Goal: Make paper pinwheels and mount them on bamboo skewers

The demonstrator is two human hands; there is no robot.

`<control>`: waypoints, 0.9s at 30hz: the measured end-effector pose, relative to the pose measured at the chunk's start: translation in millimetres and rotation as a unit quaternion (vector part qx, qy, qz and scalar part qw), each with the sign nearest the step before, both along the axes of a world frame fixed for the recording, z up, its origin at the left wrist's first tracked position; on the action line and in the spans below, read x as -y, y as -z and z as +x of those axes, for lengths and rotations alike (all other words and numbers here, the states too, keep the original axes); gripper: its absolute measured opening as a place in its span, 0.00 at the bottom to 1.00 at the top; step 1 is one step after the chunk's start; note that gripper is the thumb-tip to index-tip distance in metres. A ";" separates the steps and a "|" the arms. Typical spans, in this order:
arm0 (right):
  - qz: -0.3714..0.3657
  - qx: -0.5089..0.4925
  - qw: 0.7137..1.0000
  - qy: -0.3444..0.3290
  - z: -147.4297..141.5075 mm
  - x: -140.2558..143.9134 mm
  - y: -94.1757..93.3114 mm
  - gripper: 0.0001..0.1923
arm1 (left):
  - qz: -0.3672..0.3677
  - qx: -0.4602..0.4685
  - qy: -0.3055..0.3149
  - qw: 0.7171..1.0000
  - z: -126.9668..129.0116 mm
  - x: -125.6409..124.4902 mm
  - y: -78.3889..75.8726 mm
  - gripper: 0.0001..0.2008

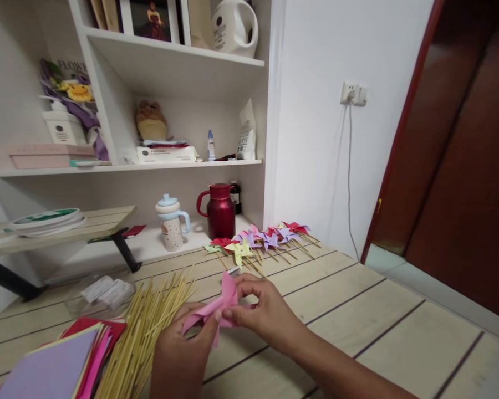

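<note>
Head view, the only one I'm getting: both hands are working a pink paper piece (216, 310) low-centre over the wood table (399, 332). Left hand (183, 343) is pinching the lower folds w/ thumb on top; right hand (261, 310) is gripping the upper flaps btwn thumb and fingertips. So both are closed on the paper, neither's released. It's held just above the tabletop, not lying on it.

Risks, as I'm judging them: the paper's thin and already creased, so pulling the hands apart too hard is probably tearing a flap or popping the folds open. The bamboo sticks (149, 327) are lying loose, just beside the left wrist; an elbow swing is prob. scattering them or rolling them off the near edge. The coloured paper stack (54, 366) is overhanging toward the bottom-left, a nudge could be sliding it off.

Room: right side of the table is bare, plenty of space to move that way. Ahead, the finished pinwheels (261, 241) are sitting near the far edge, w/ a red jug (220, 213) and a spouted cup (171, 221) behind them on the lower shelf, so reaching fwd is getting tight. A clear lidded tub (103, 293) is sitting left of the sticks. Left is crowded, right's open.
</note>
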State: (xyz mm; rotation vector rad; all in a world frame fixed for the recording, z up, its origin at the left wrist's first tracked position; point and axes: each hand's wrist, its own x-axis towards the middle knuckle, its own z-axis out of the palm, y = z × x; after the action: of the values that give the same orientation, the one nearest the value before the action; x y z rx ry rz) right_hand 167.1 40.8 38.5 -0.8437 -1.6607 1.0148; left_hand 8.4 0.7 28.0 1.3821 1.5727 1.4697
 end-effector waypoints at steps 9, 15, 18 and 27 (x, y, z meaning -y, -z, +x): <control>-0.001 -0.016 1.000 -0.006 -4.6 3.0 4.1 0.04 | -0.052 0.066 0.038 0.996 1.4 2.7 1.0 0.16; -0.105 -0.106 0.989 -0.017 -5.8 3.9 -1.8 0.04 | -0.087 0.208 0.075 0.971 8.0 -1.1 -1.0 0.19; -0.127 -0.137 0.982 -0.011 -5.1 1.1 0.7 0.07 | -0.102 0.247 0.062 0.962 11.2 -2.0 -3.7 0.26; -0.126 -0.132 0.983 -0.016 -6.3 5.5 -0.6 0.07 | -0.115 0.263 0.089 0.954 10.0 1.7 -6.1 0.24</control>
State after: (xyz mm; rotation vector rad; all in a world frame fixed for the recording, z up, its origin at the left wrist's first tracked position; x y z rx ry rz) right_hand 160.9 35.3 39.2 -0.8064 -1.3444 1.3188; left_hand 18.4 -1.0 34.1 0.8765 1.1977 1.3507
